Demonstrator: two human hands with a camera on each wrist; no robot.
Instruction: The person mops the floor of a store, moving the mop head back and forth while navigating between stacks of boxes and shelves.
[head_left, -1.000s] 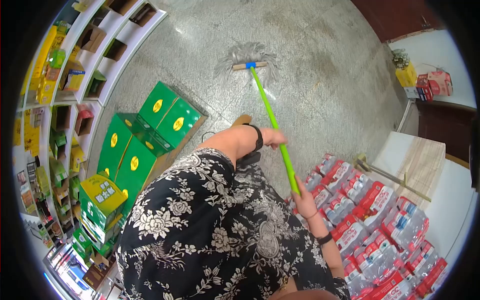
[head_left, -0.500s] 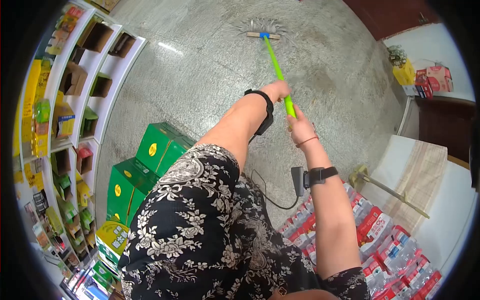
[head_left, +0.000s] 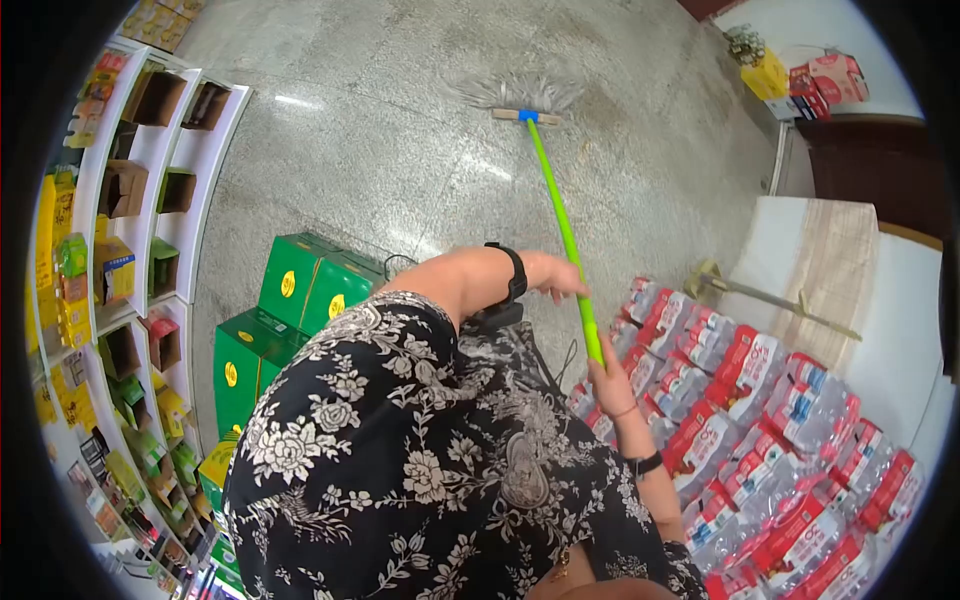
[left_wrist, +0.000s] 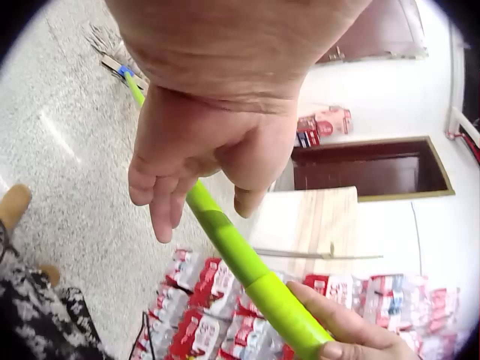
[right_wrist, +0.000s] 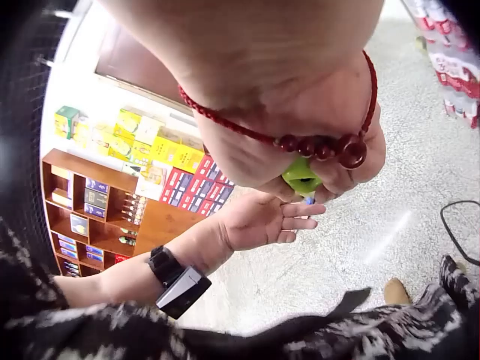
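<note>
Right hand (head_left: 610, 387) curled round the top end of the mop (head_left: 556, 200), holding. Left hand (head_left: 553, 275) lower down, fingers loose and extended, handle (left_wrist: 232, 251) passing between fingers and thumb; no wrap visible, pressure can't be told.

Mop's place: slanting over the floor (head_left: 330, 180), head down on it towards the far edge in view; top end raised towards the near right corner, beside bottle packs (head_left: 745, 370).

Handling, by judgement: whole thing long, fairly light, with most weight probably at the far end, more if the strands are wet (wetness can't be told). Handle probably stiff; smooth, so perhaps slippery in damp fingers. Strands (head_left: 530, 92) limp, likely to drag. Nothing fragile-looking. Best hold: one hand at the thicker top section (left_wrist: 289, 311), the other partway down the shaft.

Looks: handle bright lime green, slim, glossy, with a visible step where the top section thickens. Strands grey, stringy, fanned beyond the crossbar. Crossbar (head_left: 505, 114) narrow, pale brown, wood-like. Smallest, a blue clip (head_left: 528, 116) at its middle, joining the handle.
</note>
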